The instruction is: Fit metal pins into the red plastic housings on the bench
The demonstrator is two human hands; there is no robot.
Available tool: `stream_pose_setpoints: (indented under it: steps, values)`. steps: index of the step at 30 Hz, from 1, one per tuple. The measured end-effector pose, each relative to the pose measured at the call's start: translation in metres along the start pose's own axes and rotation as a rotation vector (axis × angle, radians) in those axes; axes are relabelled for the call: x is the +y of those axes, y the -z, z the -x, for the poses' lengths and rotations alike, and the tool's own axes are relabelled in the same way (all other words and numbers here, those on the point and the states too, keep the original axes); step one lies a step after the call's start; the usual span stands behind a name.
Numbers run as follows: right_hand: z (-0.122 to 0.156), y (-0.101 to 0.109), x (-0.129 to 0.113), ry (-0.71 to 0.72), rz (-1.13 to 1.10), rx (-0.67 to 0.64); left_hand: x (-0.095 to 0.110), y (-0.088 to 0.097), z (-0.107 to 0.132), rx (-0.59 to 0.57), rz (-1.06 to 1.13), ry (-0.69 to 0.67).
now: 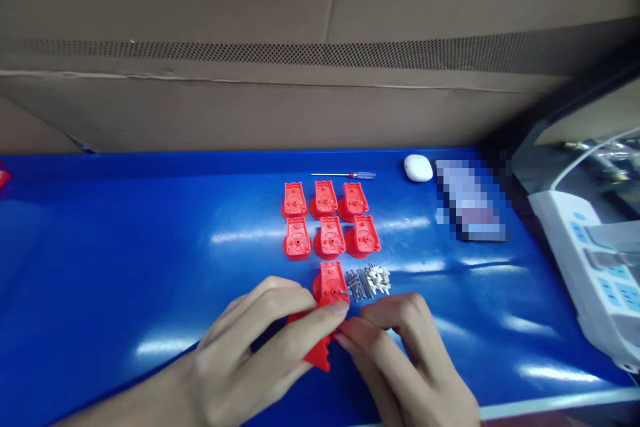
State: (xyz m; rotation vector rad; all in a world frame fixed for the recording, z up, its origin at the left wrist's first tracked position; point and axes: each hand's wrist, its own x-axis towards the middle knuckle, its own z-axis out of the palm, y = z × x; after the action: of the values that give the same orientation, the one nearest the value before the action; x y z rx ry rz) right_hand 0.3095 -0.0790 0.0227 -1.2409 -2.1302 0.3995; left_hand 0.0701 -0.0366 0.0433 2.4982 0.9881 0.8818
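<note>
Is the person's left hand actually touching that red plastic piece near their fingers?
Touching: the head view shows the left hand pressed against the red plastic piece, its fingers over the piece.

Your left hand point(240, 353) and right hand point(400, 360) pinch a red plastic part point(320, 353). Silver screws point(363, 283) lie just beside it.

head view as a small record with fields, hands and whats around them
left hand: fingers and thumb on a red plastic part
right hand: fingertips on the same part
nearest: red cup-shaped part; pile of small metal parts
laid out: six red parts in two rows of three
further: screwdriver; white oval object; pixelated item
right edge: power strip
surface: blue table
</note>
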Motion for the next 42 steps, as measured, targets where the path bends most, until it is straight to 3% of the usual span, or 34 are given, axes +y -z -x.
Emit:
stream_pose_setpoints:
  steps: [3, 10, 17, 26, 32, 42]
  values:
    - [-0.002, 0.0, -0.003, -0.107, -0.03, -0.011, -0.001, 0.003, 0.0, -0.106, 0.034, -0.033]
    - [-0.004, -0.003, 0.004, 0.034, 0.045, 0.073, -0.004, -0.01, -0.003, 0.074, 0.104, -0.069]
    - [-0.003, 0.003, -0.001, 0.014, 0.021, 0.133, -0.005, -0.016, -0.001, 0.156, 0.198, 0.023]
    - [0.009, 0.014, 0.021, -0.08, -0.021, 0.148, -0.011, -0.007, 0.003, 0.13, 0.277, 0.318]
    - [0.012, 0.01, 0.032, -0.085, -0.02, 0.142, -0.015, 0.0, -0.005, 0.046, 0.136, 0.364]
    - [0.008, 0.007, 0.029, -0.062, -0.026, 0.106, -0.017, -0.014, 0.004, -0.024, 0.094, 0.417]
